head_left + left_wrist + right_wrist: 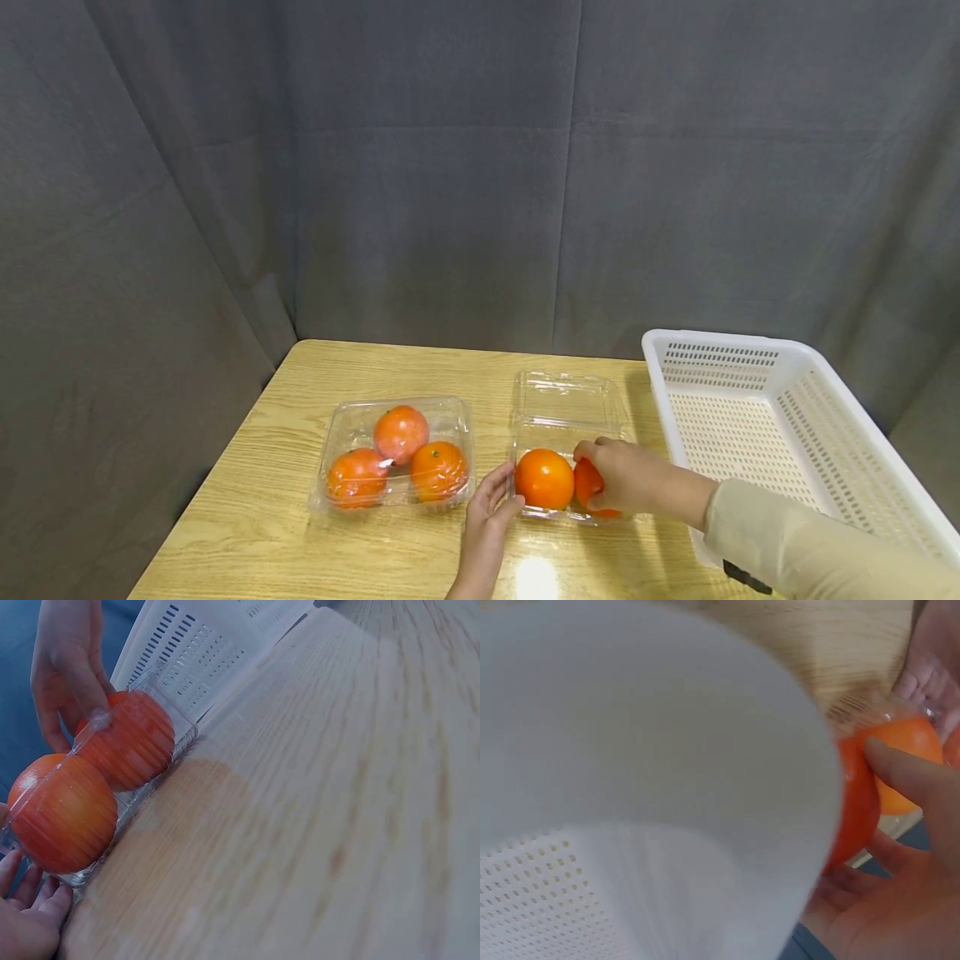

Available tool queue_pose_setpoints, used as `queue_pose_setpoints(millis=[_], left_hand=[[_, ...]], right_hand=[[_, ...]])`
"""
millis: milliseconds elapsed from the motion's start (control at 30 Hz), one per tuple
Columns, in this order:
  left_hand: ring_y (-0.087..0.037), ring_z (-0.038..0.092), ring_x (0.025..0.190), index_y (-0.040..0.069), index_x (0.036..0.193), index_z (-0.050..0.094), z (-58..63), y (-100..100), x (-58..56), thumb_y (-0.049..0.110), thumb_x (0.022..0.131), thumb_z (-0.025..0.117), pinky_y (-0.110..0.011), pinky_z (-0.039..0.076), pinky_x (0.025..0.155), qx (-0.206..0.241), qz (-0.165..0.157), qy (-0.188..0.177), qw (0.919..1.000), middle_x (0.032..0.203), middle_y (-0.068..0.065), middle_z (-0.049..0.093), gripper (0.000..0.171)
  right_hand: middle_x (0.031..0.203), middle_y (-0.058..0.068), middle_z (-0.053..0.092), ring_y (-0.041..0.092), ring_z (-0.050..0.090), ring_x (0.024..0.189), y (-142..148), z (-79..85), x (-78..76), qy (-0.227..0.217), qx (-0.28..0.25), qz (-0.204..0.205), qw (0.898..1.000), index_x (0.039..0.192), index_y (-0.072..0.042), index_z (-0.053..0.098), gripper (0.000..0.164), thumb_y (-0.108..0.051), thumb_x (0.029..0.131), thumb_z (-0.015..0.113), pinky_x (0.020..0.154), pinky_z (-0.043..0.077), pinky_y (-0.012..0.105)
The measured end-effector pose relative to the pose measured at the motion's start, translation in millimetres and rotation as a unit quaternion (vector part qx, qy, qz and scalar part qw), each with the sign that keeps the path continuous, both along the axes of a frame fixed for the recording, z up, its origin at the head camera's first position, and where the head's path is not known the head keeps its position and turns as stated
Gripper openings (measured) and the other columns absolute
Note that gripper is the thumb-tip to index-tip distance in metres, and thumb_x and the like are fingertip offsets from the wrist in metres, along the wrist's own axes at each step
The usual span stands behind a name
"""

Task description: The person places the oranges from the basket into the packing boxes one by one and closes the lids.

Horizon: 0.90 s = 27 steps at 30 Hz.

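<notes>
A clear plastic clamshell container [567,406] lies on the table with its lid folded back. Inside sits one orange [543,479], with a redder orange [588,482] to its right. My right hand [628,477] grips that redder orange, thumb on one side and fingers on the other, covering much of it. At the container's front left corner, my left hand [486,527] holds the edge between thumb and fingers. In the left wrist view, both oranges show through the clear wall, and the left fingers [54,901] lie against the container's end.
Left of the hands stands another clear container [341,425] with three oranges in it, its lid over them. A white perforated basket [660,375] stands at the right, close to the right forearm. Grey curtains [450,208] hang behind the table [247,467].
</notes>
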State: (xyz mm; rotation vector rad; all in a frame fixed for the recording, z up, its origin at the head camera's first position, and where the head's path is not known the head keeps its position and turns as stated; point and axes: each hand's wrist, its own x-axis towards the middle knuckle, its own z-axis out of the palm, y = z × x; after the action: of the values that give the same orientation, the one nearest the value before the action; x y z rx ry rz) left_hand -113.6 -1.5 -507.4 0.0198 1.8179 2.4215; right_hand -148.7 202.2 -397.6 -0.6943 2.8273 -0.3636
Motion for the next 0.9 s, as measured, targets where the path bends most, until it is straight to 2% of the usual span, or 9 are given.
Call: queue_pose_setpoints(millis=[167,267,467,667,767,900], left_hand=[[-0.042,0.033,0.14,-0.009,0.143,0.04,-1.5,0.3,-0.9,0.007,0.094,0.057,-0.052,0.029,0.114,0.002,-0.001,0.004,1.0,0.149,-0.025,0.039,0.055],[-0.042,0.032,0.14,-0.009,0.143,0.039,-2.1,0.2,-1.2,0.007,0.094,0.057,-0.053,0.029,0.114,0.002,-0.002,0.004,1.0,0.149,-0.025,0.039,0.055],[-0.042,0.033,0.14,-0.009,0.143,0.04,-2.4,-0.3,-1.8,0.007,0.094,0.057,-0.053,0.029,0.114,-0.001,-0.002,0.007,1.0,0.149,-0.025,0.04,0.055],[-0.042,0.034,0.139,-0.009,0.143,0.039,-2.5,-0.5,-1.8,0.008,0.094,0.057,-0.053,0.03,0.114,-0.004,-0.001,0.008,1.0,0.148,-0.025,0.04,0.055],[-0.042,0.034,0.139,-0.01,0.143,0.04,-2.3,-0.3,-1.5,0.008,0.094,0.057,-0.053,0.03,0.114,-0.004,0.0,0.009,1.0,0.148,-0.025,0.04,0.055],[-0.042,0.035,0.139,-0.01,0.142,0.04,-2.1,0.1,-1.9,0.006,0.093,0.058,-0.051,0.03,0.114,-0.001,0.003,0.013,0.9999,0.148,-0.027,0.04,0.055]], right_hand=[[0.1,0.011,0.067,0.028,0.062,0.089,-0.1,10.3,-6.8,-0.057,-0.031,-0.041,0.997,0.112,-0.001,0.064,0.046,-0.014,0.074,0.087,0.08,0.055,0.045],[0.103,0.016,0.067,0.033,0.063,0.094,3.0,18.3,-13.4,-0.072,-0.057,-0.062,0.994,0.112,0.001,0.065,0.04,-0.012,0.079,0.082,0.084,0.054,0.048],[0.101,0.021,0.067,0.038,0.065,0.093,14.1,28.8,-31.0,-0.04,-0.065,-0.076,0.994,0.111,0.004,0.065,0.033,-0.014,0.086,0.074,0.082,0.054,0.051],[0.1,0.026,0.066,0.038,0.065,0.091,24.1,29.6,-52.6,-0.023,-0.084,-0.112,0.99,0.113,0.011,0.063,0.035,-0.014,0.089,0.069,0.078,0.055,0.05],[0.097,0.027,0.068,0.036,0.065,0.09,26.1,29.7,-62.3,-0.028,-0.094,-0.138,0.985,0.115,0.016,0.06,0.04,-0.014,0.089,0.067,0.079,0.055,0.049],[0.107,0.031,0.066,0.042,0.063,0.1,24.6,29.8,-72.3,-0.046,-0.096,-0.178,0.978,0.12,0.021,0.055,0.051,-0.018,0.09,0.065,0.087,0.052,0.05]])
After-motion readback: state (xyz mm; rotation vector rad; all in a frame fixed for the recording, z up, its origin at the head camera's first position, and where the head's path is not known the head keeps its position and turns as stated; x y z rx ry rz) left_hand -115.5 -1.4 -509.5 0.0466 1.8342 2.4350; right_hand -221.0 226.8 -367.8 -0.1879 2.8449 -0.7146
